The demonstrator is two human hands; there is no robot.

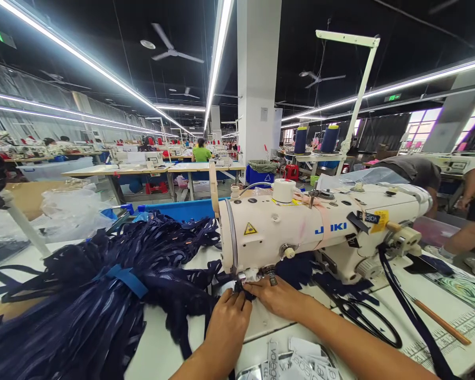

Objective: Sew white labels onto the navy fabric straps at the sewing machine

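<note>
From where I'm standing, the biggest thing is the white counter [158,327], spread beneath the left hand [230,319] and the right hand [279,296]. On it sits the cream sewing machine [269,227], its needle end directly above the fingers and its long body stretching away beyond the right hand. Left of the left hand lies a great heap of navy strips [91,301], cinched by a blue band [126,279], with loose ends trailing close to that hand's wrist. A long dark strap [407,311] hangs from the machine's far end, well to the right of the right hand. Nearer that hand, to the right of its wrist, rests a pair of black-handled scissors [343,303]. Closer to the person than either hand, below the right forearm, there's a loose pile of white printed labels [301,364]. A tool with a wooden handle [441,321] lies past the scissors, out right of the right hand. The smallest is the navy piece [250,296] under the needle: both hands have their fingertips down at it, the left's bent, the right's reaching out straighter; whether they pinch or only press it, I can't tell.
</note>
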